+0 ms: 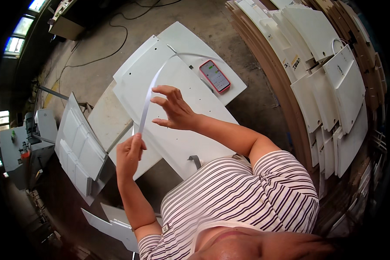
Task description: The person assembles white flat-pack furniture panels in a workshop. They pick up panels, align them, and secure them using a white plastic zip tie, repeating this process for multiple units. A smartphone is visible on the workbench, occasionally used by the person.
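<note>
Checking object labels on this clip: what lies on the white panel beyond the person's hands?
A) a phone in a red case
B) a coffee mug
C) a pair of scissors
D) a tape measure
A: a phone in a red case lies screen-up on the white panel, past the right hand, while the left hand pinches a thin white strip.
</note>
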Demonstrator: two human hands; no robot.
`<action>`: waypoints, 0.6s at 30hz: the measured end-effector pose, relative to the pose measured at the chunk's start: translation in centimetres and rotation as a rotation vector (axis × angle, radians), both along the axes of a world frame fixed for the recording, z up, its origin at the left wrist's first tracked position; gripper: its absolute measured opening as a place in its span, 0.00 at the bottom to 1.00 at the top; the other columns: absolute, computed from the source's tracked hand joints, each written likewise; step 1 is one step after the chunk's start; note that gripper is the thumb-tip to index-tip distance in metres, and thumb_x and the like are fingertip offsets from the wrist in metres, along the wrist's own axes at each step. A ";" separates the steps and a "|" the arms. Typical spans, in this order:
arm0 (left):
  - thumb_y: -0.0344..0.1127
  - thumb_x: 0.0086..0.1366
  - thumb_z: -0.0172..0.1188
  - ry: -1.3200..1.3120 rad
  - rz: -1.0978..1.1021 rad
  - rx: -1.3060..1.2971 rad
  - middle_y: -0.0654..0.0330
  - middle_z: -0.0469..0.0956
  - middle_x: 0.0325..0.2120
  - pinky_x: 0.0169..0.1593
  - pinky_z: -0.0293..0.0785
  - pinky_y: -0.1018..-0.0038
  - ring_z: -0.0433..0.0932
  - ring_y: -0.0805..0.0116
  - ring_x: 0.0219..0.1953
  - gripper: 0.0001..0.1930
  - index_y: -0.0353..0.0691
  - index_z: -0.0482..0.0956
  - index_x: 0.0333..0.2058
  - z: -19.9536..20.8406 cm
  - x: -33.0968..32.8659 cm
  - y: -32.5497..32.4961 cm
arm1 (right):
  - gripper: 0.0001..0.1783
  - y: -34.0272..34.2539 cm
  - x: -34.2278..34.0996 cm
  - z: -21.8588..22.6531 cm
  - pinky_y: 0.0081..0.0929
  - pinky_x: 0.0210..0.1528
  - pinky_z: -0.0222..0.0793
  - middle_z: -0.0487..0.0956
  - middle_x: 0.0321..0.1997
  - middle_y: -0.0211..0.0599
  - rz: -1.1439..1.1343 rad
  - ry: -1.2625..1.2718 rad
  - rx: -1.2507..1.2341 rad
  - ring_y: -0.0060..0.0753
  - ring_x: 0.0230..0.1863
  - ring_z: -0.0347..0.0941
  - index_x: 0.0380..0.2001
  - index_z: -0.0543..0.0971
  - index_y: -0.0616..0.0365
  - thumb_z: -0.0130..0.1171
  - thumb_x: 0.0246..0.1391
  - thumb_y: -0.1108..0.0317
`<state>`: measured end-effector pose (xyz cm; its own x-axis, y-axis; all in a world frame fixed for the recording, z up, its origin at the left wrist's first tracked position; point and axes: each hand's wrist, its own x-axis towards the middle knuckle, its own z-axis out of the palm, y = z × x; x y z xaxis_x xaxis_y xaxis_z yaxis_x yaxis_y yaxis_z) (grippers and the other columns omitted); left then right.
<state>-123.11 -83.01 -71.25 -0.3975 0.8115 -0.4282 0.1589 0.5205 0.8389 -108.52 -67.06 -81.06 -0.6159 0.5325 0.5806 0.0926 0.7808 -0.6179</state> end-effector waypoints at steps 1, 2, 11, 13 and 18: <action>0.42 0.71 0.48 -0.012 -0.004 0.001 0.69 0.59 0.08 0.19 0.50 0.79 0.56 0.82 0.13 0.23 0.34 0.72 0.17 0.2 1.3 0.6 | 0.27 0.6 0.0 0.6 0.41 0.57 0.57 0.67 0.53 0.37 0.016 -0.018 0.070 0.45 0.57 0.60 0.45 0.69 0.52 0.69 0.42 0.64; 0.42 0.70 0.48 0.013 -0.021 0.005 0.70 0.59 0.08 0.18 0.50 0.79 0.56 0.82 0.13 0.24 0.34 0.72 0.17 0.7 1.9 0.8 | 0.27 1.5 -0.1 0.9 0.41 0.58 0.55 0.66 0.54 0.37 0.031 -0.033 0.140 0.45 0.58 0.60 0.46 0.69 0.52 0.69 0.42 0.64; 0.44 0.70 0.48 0.056 -0.044 -0.040 0.67 0.63 0.08 0.20 0.52 0.79 0.60 0.82 0.14 0.25 0.34 0.74 0.16 2.1 2.1 -2.2 | 0.31 5.6 2.6 2.0 0.38 0.52 0.59 0.62 0.56 0.36 0.120 -0.182 0.220 0.42 0.51 0.62 0.50 0.66 0.49 0.68 0.42 0.64; 0.39 0.69 0.51 0.044 -0.082 0.082 0.68 0.64 0.10 0.21 0.55 0.81 0.60 0.81 0.15 0.21 0.34 0.75 0.18 2.1 3.1 -2.3 | 0.16 5.2 1.6 -0.7 0.38 0.51 0.62 0.72 0.47 0.36 0.128 -0.201 0.253 0.40 0.49 0.66 0.39 0.76 0.49 0.64 0.46 0.61; 0.38 0.68 0.54 0.189 0.382 0.488 0.64 0.72 0.24 0.31 0.62 0.82 0.65 0.81 0.25 0.13 0.31 0.75 0.36 2.3 0.0 -6.4 | 0.05 13.6 3.8 -6.7 0.35 0.41 0.71 0.77 0.31 0.36 -0.176 -0.319 0.103 0.41 0.40 0.72 0.27 0.80 0.51 0.57 0.52 0.65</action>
